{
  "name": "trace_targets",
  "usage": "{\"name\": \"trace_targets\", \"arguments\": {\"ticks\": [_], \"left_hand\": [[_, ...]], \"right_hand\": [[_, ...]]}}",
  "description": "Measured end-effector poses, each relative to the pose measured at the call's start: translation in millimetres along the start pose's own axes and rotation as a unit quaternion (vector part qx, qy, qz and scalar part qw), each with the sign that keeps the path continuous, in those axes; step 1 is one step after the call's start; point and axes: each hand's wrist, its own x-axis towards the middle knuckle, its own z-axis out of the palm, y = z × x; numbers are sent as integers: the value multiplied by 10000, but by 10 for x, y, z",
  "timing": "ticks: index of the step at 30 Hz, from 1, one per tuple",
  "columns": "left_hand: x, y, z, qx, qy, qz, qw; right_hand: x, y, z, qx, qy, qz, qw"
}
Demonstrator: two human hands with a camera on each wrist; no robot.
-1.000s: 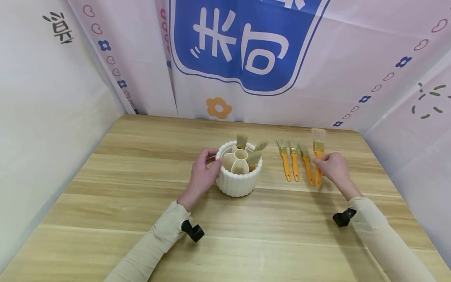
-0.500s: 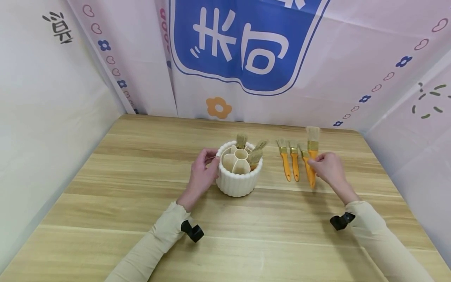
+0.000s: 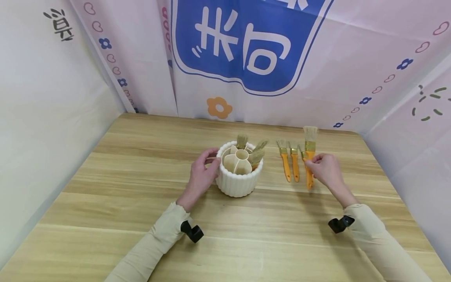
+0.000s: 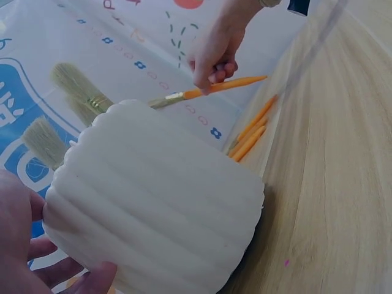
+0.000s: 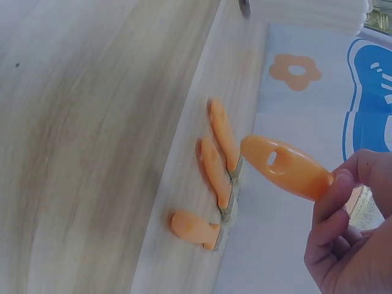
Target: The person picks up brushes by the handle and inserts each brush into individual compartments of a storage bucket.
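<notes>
My left hand [image 3: 203, 170] holds the side of a round white ribbed pot [image 3: 235, 185], its fingers and thumb against the wall in the left wrist view. Cream dividers [image 3: 242, 155] split the pot's inside, and several paintbrushes [image 3: 256, 156] stand in it, bristles up. My right hand [image 3: 325, 169] pinches a wide paintbrush [image 3: 310, 146] by its orange handle, bristles pointing away. In the right wrist view, this handle [image 5: 288, 168] is raised off the table. Below and left of it lie three smaller paintbrushes, one [image 3: 295, 161] in the middle and another [image 3: 285, 160] leftmost; the third is partly hidden.
The wooden table [image 3: 225, 243] ends at the back against a white printed cloth [image 3: 190, 98]. Cloth walls also close in the left and right sides. A black wrist camera [image 3: 192, 231] sits on the left sleeve, another [image 3: 341, 224] on the right.
My right hand has moved left with the wide paintbrush, bringing it over the nearest lying brush. The left hand stays on the pot, almost unmoved.
</notes>
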Motion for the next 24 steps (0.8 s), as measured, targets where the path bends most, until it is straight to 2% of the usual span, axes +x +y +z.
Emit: {"name": "trace_targets", "arguments": {"ticks": [12,24], "left_hand": [[9,1,-12,306,216,108,9992],[-1,20,4,97,50,130,9999]], "right_hand": [[-49,-93,22,148,104,-134,9997],[-87,-115,29,281,140,-198,9993]]}}
